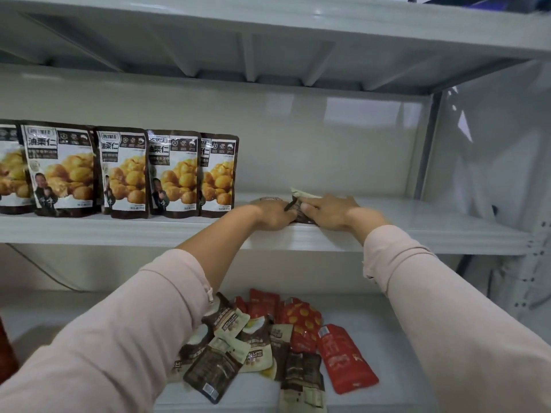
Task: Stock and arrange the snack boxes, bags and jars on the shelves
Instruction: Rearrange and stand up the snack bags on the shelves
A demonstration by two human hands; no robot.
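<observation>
At shelf [417,237] edge: left hand [272,216], right hand [329,212] hold brown pouch [301,216].

Brown pouch [304,216] flat on middle shelf [432,223]

White-and-brown chestnut pouch [9,169] cut by the left edge, small brown foil packet [299,215] mostly hidden between left hand [272,216] and right hand [328,213]
</observation>
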